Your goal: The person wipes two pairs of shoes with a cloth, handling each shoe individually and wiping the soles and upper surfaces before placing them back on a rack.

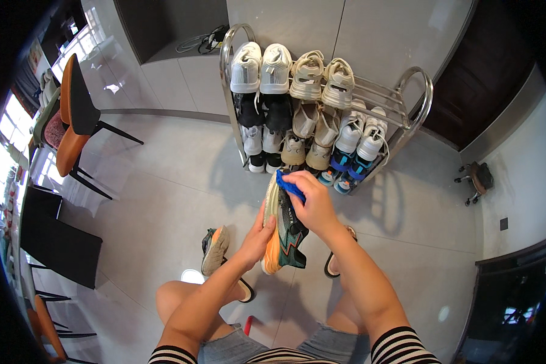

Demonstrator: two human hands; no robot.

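Note:
A running shoe (287, 232) with a dark green and black upper and a cream-to-orange sole is held up in front of me, turned on its side. My left hand (257, 236) grips it along the sole. In my right hand (313, 200) is a blue cloth (289, 185), pressed against the toe end of the shoe. The matching shoe (215, 250) lies on its side on the floor to the left, its worn outsole facing right. Part of the cloth is hidden under my right fingers.
Ahead stands a metal shoe rack (414, 104) with several pairs, including white sneakers (275, 68) on top. An orange and black chair (73, 118) is at the left. A small wheeled stool (477, 178) stands by the right wall. Sandalled feet (334, 264) rest below my hands.

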